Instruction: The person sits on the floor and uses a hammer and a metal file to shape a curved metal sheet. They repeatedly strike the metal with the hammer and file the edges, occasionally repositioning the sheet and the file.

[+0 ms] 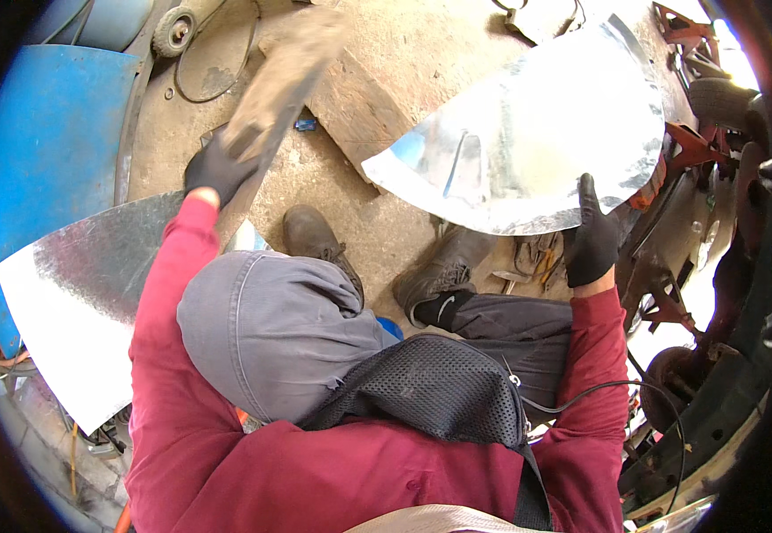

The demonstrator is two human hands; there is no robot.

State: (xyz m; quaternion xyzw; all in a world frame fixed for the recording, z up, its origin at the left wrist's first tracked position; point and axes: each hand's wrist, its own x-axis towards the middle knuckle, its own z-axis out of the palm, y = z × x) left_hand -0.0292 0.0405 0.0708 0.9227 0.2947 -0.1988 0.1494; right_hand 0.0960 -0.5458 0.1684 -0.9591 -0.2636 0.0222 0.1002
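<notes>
My left hand (219, 164), in a black glove, is closed on a long wooden board (285, 64), tilted up toward the upper middle and blurred at its far end. My right hand (592, 229), also gloved, grips the lower edge of a shiny curved metal sheet (546, 115) on the upper right, thumb on its face. A second metal sheet (84, 320) lies at the left, beside my left forearm. A flat plywood piece (359, 115) is on the floor behind the board, near a small blue object (306, 124).
A blue panel (57, 142) stands at the left, near a small wheel (173, 31) and looped cord. Red stands (683, 27), tires (719, 99) and dark metal parts crowd the right. Hand tools (537, 262) lie by my boots (430, 275) on the concrete floor (332, 195).
</notes>
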